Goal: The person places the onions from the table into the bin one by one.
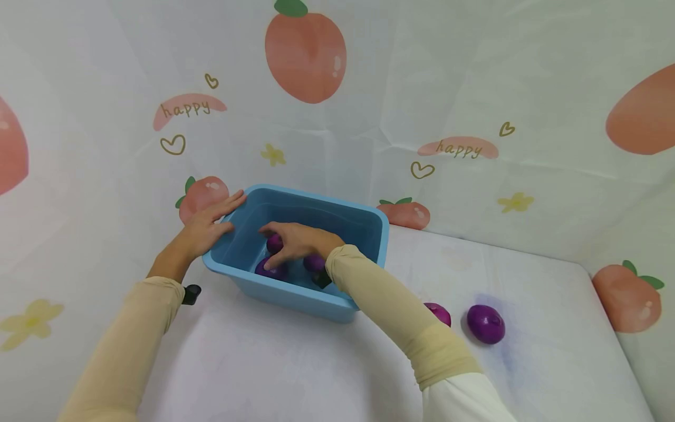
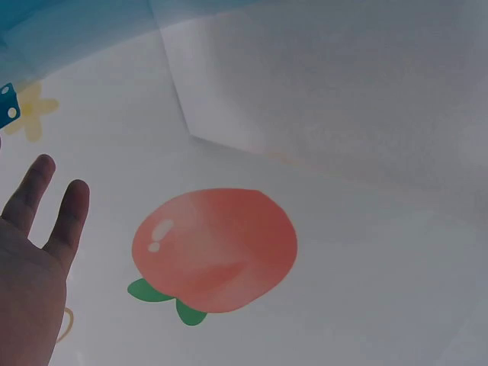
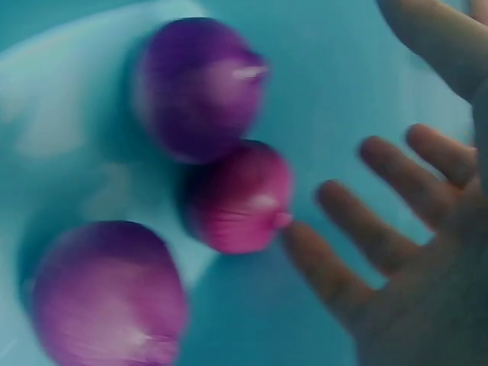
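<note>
A blue plastic basin [image 1: 295,303] stands on the white-covered table. My left hand [image 1: 203,230] rests on its left rim with fingers extended; the left wrist view shows part of that hand [image 2: 34,267]. Inside the basin, my right hand [image 1: 300,241] is spread above red onions, thumb over the front-left red onion [image 1: 270,268]. Another red onion [image 1: 275,243] lies behind it, and a third red onion [image 1: 314,262] is partly covered by the hand. The right wrist view shows parted fingers [image 3: 374,229] beside a small pinkish onion [image 3: 240,202], gripping nothing.
To the right of the basin, a red onion [image 1: 486,324] lies on the table [image 1: 548,346], with purple stains around it. Another red onion [image 1: 440,312] is partly hidden by my right sleeve. A white cloth backdrop [image 1: 364,117] with printed fruit rises behind the basin.
</note>
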The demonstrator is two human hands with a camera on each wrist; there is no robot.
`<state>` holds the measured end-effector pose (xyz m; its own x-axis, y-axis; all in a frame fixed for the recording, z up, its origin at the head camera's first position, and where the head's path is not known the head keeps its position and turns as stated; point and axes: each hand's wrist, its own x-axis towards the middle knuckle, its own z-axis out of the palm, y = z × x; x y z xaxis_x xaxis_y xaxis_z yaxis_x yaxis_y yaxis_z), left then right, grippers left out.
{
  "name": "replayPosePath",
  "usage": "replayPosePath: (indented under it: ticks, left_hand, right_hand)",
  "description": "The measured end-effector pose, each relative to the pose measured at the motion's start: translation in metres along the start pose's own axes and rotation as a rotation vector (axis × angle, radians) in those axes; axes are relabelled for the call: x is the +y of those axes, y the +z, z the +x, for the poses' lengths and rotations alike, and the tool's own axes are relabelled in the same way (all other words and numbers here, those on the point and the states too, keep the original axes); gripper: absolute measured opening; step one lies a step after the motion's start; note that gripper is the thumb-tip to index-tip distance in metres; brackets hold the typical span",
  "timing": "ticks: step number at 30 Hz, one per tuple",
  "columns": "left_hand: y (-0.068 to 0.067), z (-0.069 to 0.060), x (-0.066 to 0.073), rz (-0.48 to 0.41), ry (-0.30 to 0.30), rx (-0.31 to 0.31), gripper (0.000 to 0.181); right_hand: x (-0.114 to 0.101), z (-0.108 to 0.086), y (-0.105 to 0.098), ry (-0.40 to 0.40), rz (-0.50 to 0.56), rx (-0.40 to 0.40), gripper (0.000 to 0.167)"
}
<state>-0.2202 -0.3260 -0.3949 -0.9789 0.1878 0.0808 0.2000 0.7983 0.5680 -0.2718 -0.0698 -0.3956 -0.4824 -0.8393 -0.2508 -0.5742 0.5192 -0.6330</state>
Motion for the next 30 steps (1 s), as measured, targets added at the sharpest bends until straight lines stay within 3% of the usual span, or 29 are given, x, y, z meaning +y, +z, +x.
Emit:
replayPosePath:
  ticks: [10,21,30]
  left_hand:
    - [0.004,0.004,-0.003,-0.01,-0.015,-0.005,0.064]
    - [0.002,0.002,-0.001,-0.018,-0.005,0.004,0.064]
    - [-0.001,0.0,0.0,-0.02,0.014,0.004,0.064]
  right_hand:
    - [-0.009,-0.027,-0.025,-0.001,0.098,0.066,0.087]
    - [-0.014,-0.091,-0.053,-0.075,0.191,0.194,0.08]
    - [0.006,-0.144,-0.058,-0.093,0.196,0.341,0.077]
